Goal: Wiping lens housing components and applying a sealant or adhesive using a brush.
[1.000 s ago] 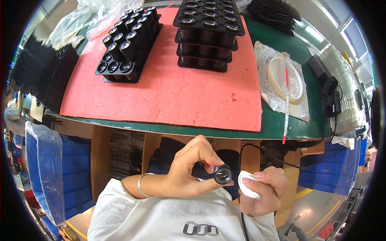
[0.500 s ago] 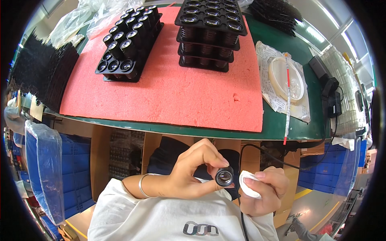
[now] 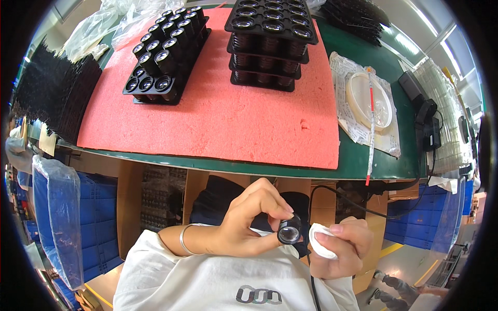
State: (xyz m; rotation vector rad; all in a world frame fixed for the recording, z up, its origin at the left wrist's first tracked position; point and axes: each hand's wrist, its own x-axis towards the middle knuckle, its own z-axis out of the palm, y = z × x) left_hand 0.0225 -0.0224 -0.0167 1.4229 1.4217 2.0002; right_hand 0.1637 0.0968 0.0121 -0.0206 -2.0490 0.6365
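My left hand [image 3: 254, 220] pinches a short black lens barrel [image 3: 289, 231] between thumb and fingertips, its shiny glass end facing up at me. Close beside it, my right hand [image 3: 345, 249] is closed on a folded white wiping cloth [image 3: 322, 241]. A small gap separates cloth and lens. Both hands are over my lap, short of the table's front edge. On the pink foam mat [image 3: 218, 127], a black tray [image 3: 168, 96] holds several similar lens barrels, many standing higher than the front row. To its right rises a stack of black trays [image 3: 270, 57] filled with lenses.
A round white dish [image 3: 354, 103] with a red-and-white stick [image 3: 371, 116] across it lies on the green table [image 3: 321, 46]. Stacked black trays [image 3: 62, 93] stand at the left. Blue crates [image 3: 98, 223] are below. A black cable [image 3: 358, 207] hangs beside my right hand.
The lens barrel has tilted in my left fingers, so its glass end points lower and more of its side shows. My right hand with the cloth has barely moved.
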